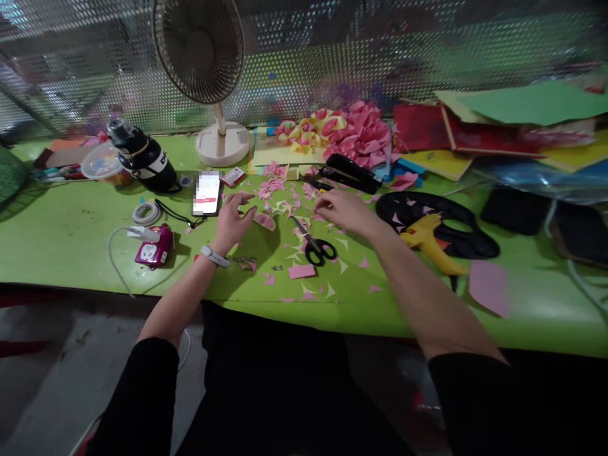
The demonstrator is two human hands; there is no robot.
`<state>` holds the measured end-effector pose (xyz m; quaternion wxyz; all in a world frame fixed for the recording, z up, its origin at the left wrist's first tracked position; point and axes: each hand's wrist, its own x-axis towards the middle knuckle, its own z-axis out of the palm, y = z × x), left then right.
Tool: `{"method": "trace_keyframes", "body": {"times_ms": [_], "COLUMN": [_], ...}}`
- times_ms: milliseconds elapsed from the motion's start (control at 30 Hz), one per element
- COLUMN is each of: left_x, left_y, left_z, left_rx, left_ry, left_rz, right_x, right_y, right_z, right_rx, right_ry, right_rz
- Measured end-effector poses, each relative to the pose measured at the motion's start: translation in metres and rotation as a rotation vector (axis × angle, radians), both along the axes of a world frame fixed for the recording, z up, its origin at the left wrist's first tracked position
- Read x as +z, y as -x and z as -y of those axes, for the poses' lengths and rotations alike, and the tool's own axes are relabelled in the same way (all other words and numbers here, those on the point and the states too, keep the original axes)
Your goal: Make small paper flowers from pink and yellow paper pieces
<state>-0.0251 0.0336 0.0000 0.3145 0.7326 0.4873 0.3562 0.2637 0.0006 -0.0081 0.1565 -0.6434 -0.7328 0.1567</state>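
My left hand [232, 223] is over the green table with its fingers apart and nothing in them. A pink petal-shaped paper piece [265, 220] lies just beside its fingertips. Across the paper scraps, my right hand [346, 210] has its fingers curled together and pointing down; what they pinch, if anything, is hidden. Between and below the hands lie black-handled scissors [319, 250], with their blades among pink and pale yellow scraps [280, 208]. A small pink paper rectangle [302, 272] lies in front of the scissors. Behind my right hand rests a black stapler [354, 173].
Pink and yellow paper flowers [356, 133] are heaped at the back, near a white fan [221, 144]. Leftward are a phone [207, 193], a black bottle [147, 161], tape [146, 213] and a purple power adapter [154, 247]. A yellow glue gun [430, 244] lies right, on a black tray [479, 240].
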Motion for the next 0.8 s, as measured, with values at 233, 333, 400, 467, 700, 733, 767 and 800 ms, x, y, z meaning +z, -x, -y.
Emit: {"method": "trace_keyframes", "body": {"times_ms": [233, 333, 400, 467, 700, 733, 767, 800], "left_x": [0.014, 0.01, 0.005, 0.0, -0.009, -0.01, -0.009, -0.008], "left_y": [-0.033, -0.044, -0.048, -0.049, -0.049, -0.049, -0.049, -0.048], "left_z": [0.033, 0.039, 0.039, 0.038, 0.037, 0.038, 0.038, 0.038], "left_rx": [-0.301, -0.322, -0.29, -0.248, -0.21, -0.213, -0.214, -0.213], "left_ry": [0.27, 0.352, 0.381, 0.385, 0.428, 0.431, 0.433, 0.44], "left_rz": [0.154, 0.247, 0.307, 0.363, 0.486, 0.513, 0.539, 0.56], "right_x": [0.024, 0.024, 0.022, 0.02, 0.015, 0.016, 0.017, 0.018], "right_y": [0.032, 0.044, 0.049, 0.053, 0.072, 0.074, 0.075, 0.074], "right_z": [0.026, 0.034, 0.037, 0.04, 0.051, 0.053, 0.054, 0.054], "right_rx": [-0.123, -0.123, -0.121, -0.128, -0.049, -0.035, -0.016, 0.001], "right_ry": [-0.046, -0.102, -0.126, -0.142, -0.145, -0.13, -0.113, -0.101], "right_rz": [-0.369, -0.427, -0.455, -0.488, -0.53, -0.519, -0.509, -0.504]}}
